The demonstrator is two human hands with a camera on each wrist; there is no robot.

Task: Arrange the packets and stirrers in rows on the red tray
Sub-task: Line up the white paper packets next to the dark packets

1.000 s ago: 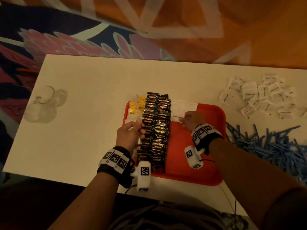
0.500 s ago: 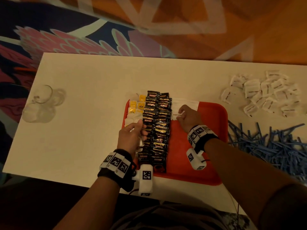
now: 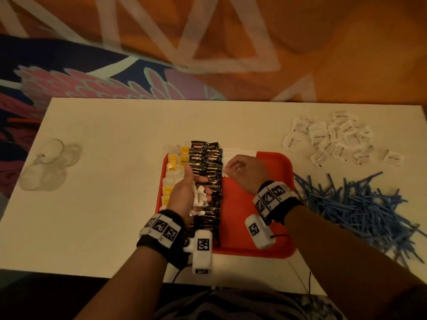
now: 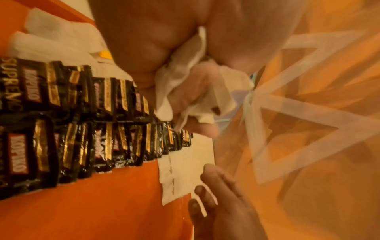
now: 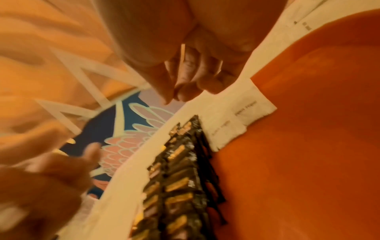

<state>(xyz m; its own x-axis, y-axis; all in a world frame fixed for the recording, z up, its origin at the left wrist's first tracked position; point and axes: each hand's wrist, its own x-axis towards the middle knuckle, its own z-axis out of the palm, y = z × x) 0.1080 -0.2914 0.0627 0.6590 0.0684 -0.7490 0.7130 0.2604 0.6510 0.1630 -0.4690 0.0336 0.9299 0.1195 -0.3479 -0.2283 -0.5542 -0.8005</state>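
White table (image 3: 111, 204) carries the red tray (image 3: 265, 227). My left hand (image 3: 184, 192) grasps white packets (image 3: 199, 199); my right hand (image 3: 242, 172), fingertips pinched together, sets none visible. Risk: a loose bundle spilling onto the dark packet rows (image 3: 208, 181).

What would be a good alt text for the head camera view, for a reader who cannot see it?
Over a red tray with rows of black coffee sachets and yellow tea bags, the left hand holds white packets and the right hand touches the white packet row. Blue stirrers lie heaped beside the tray.
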